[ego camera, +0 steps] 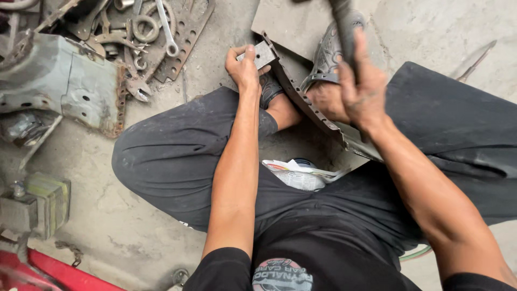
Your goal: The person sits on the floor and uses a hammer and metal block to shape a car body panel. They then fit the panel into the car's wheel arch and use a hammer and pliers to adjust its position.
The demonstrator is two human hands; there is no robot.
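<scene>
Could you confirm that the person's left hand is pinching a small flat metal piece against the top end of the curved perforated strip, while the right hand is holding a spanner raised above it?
Not quite: the right hand holds a dark handle, its head out of frame, not a spanner; the spanners lie on the floor at upper left. The head view shows this. The left hand does pinch the small flat metal piece at the curved perforated strip.

Spanners and pliers beside a rusty perforated panel on concrete floor, top left.

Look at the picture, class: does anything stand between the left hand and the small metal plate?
Nothing visible does. The left hand already pinches the small metal plate against the perforated metal strip. The right hand grips a dark handle above.
</scene>
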